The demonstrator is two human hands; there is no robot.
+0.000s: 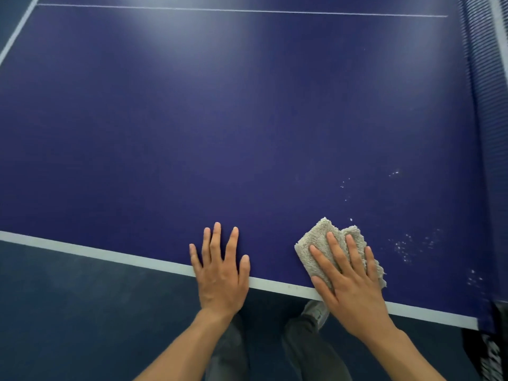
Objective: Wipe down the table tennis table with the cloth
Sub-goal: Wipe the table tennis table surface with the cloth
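The blue table tennis table (220, 127) fills most of the head view, with a white line along its near edge. A folded beige terry cloth (316, 243) lies on the table close to that edge. My right hand (349, 281) presses flat on the cloth, fingers spread over it. My left hand (220, 270) rests flat on the bare table surface to the left of the cloth, fingers apart, holding nothing. White specks (404, 246) dot the table to the right of the cloth.
The net (483, 105) runs along the right side of the view. A thin white centre line (247, 11) crosses the table at the top. Dark floor (82, 312) lies below the near edge, where my legs and a shoe (316, 312) show.
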